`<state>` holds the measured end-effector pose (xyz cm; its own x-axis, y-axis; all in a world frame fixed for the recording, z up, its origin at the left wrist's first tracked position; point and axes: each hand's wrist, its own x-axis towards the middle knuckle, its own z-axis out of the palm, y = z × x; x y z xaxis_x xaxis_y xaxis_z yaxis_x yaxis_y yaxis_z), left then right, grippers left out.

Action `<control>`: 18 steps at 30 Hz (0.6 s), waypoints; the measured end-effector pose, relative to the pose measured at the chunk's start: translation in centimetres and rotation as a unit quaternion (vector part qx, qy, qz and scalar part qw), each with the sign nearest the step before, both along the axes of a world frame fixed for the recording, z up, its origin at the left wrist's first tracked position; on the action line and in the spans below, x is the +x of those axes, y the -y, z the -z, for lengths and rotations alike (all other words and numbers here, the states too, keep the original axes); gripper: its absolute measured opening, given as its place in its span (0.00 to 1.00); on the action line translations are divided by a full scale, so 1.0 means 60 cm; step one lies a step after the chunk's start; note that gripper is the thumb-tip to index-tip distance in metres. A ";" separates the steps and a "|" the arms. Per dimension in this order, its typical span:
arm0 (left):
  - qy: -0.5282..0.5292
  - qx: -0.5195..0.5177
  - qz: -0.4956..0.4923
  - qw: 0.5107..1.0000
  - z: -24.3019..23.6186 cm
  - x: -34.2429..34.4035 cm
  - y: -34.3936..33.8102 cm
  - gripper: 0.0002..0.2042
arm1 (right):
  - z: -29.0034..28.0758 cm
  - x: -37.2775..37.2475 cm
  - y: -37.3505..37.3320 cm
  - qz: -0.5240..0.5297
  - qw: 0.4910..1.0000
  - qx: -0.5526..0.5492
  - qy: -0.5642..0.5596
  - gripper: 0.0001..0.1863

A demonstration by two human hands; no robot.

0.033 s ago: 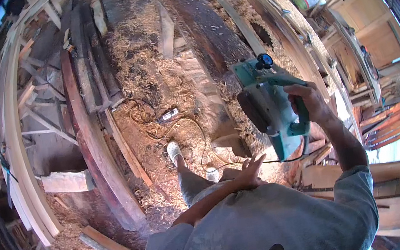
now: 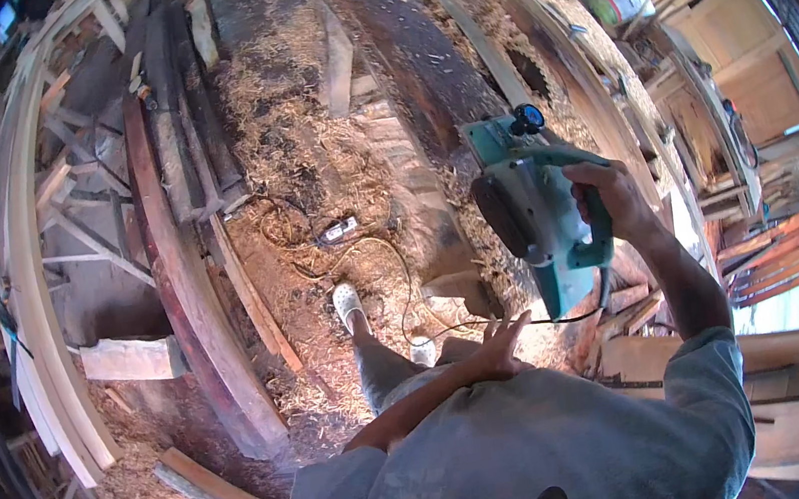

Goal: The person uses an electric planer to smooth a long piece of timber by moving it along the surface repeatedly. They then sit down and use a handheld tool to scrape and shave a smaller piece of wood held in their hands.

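Observation:
My right hand is wrapped around the rear handle of a green electric hand planer, which has a round dark knob at its far end. The planer is held up at the right of centre, tilted so that its dark belt cover shows on the left side. From its rear end a black power cord runs left past my left hand. That hand is in front of my body, fingers apart, close to the cord; whether it touches the cord I cannot tell.
A narrow pale board and a dark wide plank stretch away beyond the planer. Wood shavings cover the ground around a white power strip with a looped cord. Long beams lie on the left; a workbench stands right.
The view has shifted very slightly. The planer and my right hand sit a little further left and lower in it; both hands keep the same pose.

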<state>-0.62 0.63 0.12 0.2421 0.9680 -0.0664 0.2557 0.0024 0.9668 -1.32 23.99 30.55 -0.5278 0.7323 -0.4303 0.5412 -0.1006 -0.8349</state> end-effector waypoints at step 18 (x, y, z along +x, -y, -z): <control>0.129 -0.062 -0.374 0.916 0.057 -0.201 -0.176 0.64 | 0.113 -0.585 -0.309 -0.116 0.986 0.109 0.040 0.20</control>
